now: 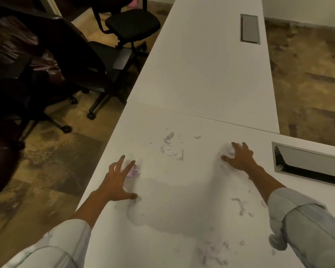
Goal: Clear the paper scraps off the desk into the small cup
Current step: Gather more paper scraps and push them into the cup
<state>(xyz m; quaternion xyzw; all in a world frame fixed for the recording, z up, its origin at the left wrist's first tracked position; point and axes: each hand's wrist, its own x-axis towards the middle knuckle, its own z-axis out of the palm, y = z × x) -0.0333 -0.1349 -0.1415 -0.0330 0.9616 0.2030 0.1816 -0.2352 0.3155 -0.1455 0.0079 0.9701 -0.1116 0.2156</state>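
Two hands (pixel 116 182) (pixel 239 158) spread over scattered scraps (pixel 170 147).

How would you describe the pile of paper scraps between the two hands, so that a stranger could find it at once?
Start at the long white desk and find the thin seam that crosses it. Just on the near side of that seam, between the left hand and the right hand, lies the pile of paper scraps. Unlike the other scraps, no hand touches it, and it is the farthest from the person.
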